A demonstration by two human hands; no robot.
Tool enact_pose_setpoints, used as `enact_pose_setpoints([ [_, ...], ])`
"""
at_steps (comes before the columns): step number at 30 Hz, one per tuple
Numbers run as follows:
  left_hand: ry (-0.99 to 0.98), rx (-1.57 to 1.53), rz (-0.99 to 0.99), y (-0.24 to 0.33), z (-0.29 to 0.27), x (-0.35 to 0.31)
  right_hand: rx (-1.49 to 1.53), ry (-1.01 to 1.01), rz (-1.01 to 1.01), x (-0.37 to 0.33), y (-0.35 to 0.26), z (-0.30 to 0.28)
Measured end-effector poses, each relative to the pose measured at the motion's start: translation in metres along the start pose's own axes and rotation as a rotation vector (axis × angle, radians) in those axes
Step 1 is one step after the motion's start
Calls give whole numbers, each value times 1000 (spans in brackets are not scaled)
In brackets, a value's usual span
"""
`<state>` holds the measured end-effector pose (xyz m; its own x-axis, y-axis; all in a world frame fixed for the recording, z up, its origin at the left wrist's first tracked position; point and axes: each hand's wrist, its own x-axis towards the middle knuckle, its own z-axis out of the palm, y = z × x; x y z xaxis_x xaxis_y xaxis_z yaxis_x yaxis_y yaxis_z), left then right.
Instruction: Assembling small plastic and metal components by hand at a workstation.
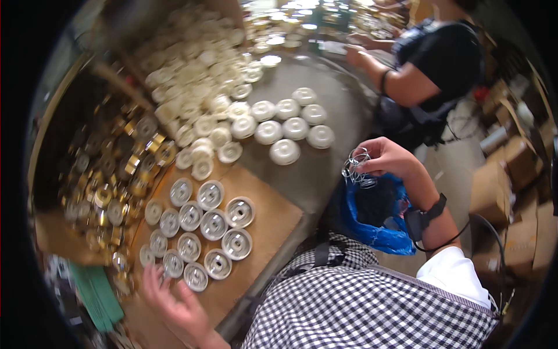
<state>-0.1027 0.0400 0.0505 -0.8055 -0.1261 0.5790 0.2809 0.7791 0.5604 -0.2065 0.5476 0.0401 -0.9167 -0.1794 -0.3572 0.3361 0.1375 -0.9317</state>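
My right hand (388, 158) is closed on a small bunch of shiny wire coil springs (361, 170), which hangs above a bag. This blue plastic bag (372, 232) gapes open, dark inside. At the lower left, my left hand (177, 308) has its fingers spread and slightly blurred. Its fingertips are nearest the front edge of a group of round pale cups (189, 247) with shiny insides, set in rough rows on a brown board (273, 215). Whether the fingertips touch a cup, I cannot tell.
White round caps (285, 151) stand on the grey table (343, 110), beside a large heap of white parts (192, 70). Gold and silver rings (104, 198) fill a box at left. Green strips (96, 296) lie below it. A person (436, 64) works opposite; cardboard boxes (491, 192) stand right.
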Motion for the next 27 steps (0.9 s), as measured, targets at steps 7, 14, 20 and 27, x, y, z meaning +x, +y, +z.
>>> enact_pose_setpoints([
  [7, -300, -1287, -432, 29, 46, 0, 101, -606, -149, 49, -78, 233],
  [14, -17, -1282, -799, -10, 1, -30, -408, -483, -871, 78, -70, 347],
  [20, 194, -985, -775, -27, -13, -25, -249, -844, -659, 81, -78, 366],
  [27, 251, -800, -773, -36, -11, -26, 71, -992, -292, 93, -84, 367],
])
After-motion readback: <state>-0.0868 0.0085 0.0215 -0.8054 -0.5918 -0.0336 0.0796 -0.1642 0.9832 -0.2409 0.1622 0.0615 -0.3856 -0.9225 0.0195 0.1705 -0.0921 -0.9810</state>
